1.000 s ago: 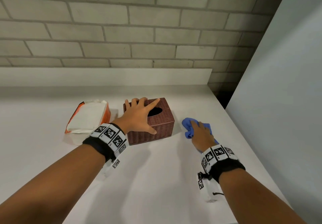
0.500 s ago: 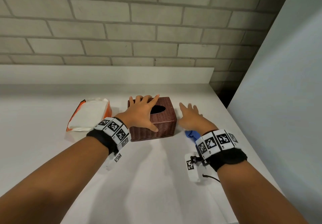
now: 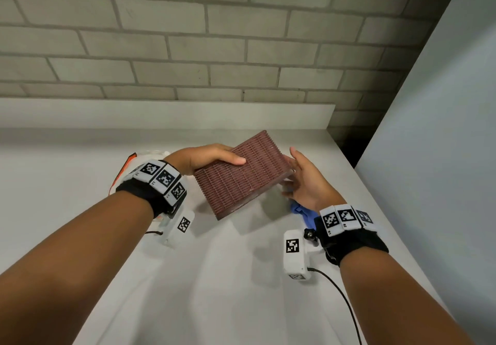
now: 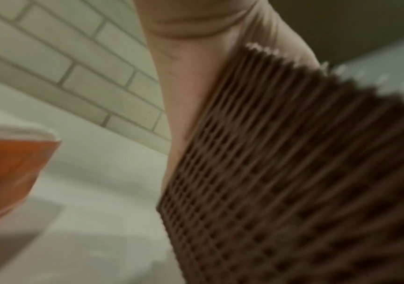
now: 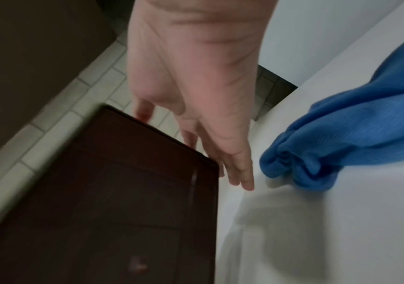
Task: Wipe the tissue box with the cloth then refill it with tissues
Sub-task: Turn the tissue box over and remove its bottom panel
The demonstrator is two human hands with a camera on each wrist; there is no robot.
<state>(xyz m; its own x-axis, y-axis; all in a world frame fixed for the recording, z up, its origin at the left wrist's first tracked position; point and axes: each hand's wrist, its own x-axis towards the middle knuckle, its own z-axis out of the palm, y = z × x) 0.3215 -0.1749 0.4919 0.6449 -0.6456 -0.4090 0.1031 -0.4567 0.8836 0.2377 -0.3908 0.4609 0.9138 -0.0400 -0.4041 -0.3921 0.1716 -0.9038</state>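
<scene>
The brown wicker tissue box (image 3: 241, 178) is off the white counter (image 3: 214, 277) and tipped, one woven side facing me. My left hand (image 3: 209, 156) grips its left end, thumb across the near face; the left wrist view shows the weave (image 4: 293, 173) against my palm (image 4: 196, 76). My right hand (image 3: 303, 181) is open, its straight fingers (image 5: 232, 167) lying along the edge of the box's dark flat underside (image 5: 123, 192). The blue cloth (image 3: 303, 210) lies crumpled on the counter under my right wrist, held by neither hand, and also shows in the right wrist view (image 5: 342, 134).
An orange-and-white tissue pack (image 3: 128, 162) lies on the counter behind my left wrist, blurred in the left wrist view (image 4: 6, 173). A brick wall (image 3: 241, 49) with a low ledge stands behind. A tall white panel (image 3: 442, 130) borders the counter's right edge.
My right hand left the blue cloth and moved to the box's right side. My left hand lifted the box off the counter and tipped it over.
</scene>
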